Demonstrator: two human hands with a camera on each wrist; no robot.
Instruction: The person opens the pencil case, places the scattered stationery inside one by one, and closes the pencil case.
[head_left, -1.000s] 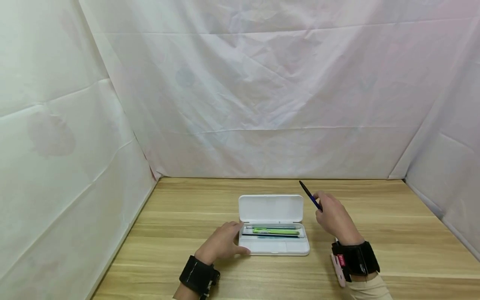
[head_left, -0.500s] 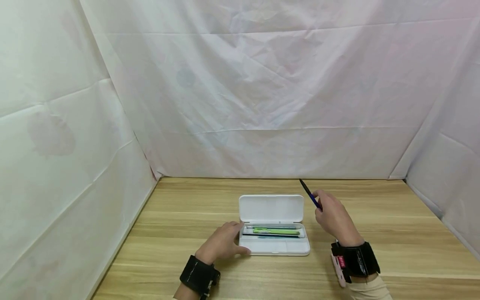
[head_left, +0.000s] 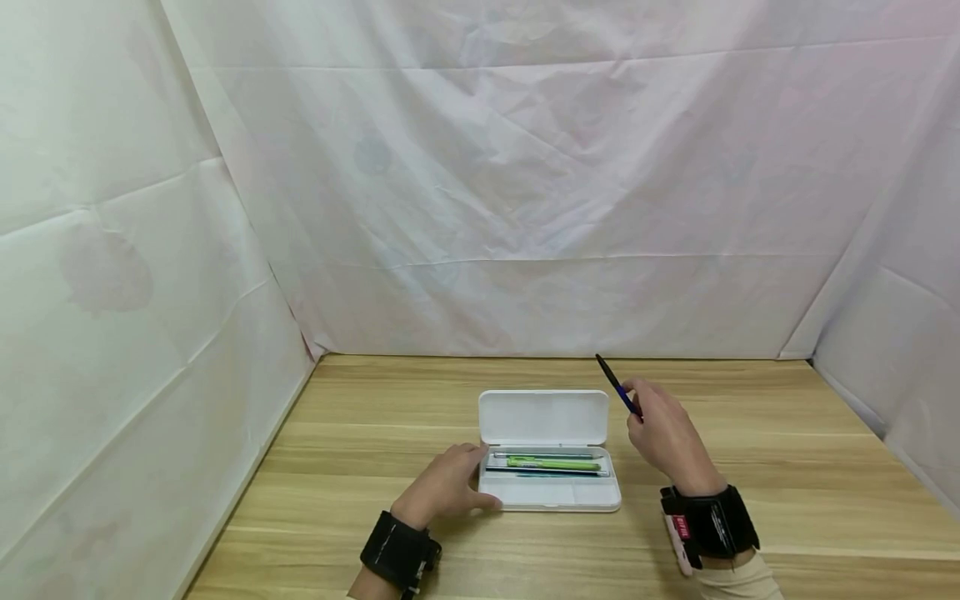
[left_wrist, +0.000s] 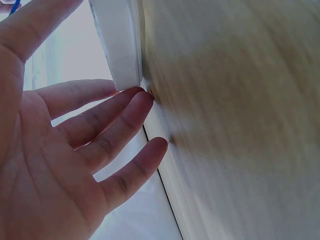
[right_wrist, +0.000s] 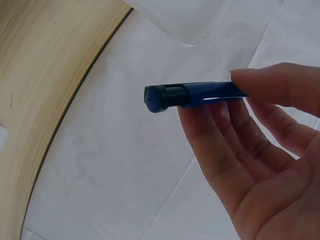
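An open white pencil case (head_left: 532,497) lies on the table with its lid (head_left: 543,417) raised at the back. Inside are a light-green pen (head_left: 555,463) and several thin dark or teal pens or pencils. At the case's left end rests my left hand (head_left: 441,485), thumb by the front corner and index fingertip by the back one. The left wrist view shows its fingers (left_wrist: 117,127) fairly straight beside the case end (left_wrist: 117,45). Right of the lid, my right hand (head_left: 664,435) pinches a blue pen (right_wrist: 207,94) between thumb and fingers; its dark end points up and left.
The wood-grain table (head_left: 390,400) is bounded by a white cloth (head_left: 480,208) behind and on both sides. Black straps (head_left: 712,521) are worn round both wrists.
The right hand with the pen has shifted very slightly up and left. The left hand and the pencil case look nearly the same.
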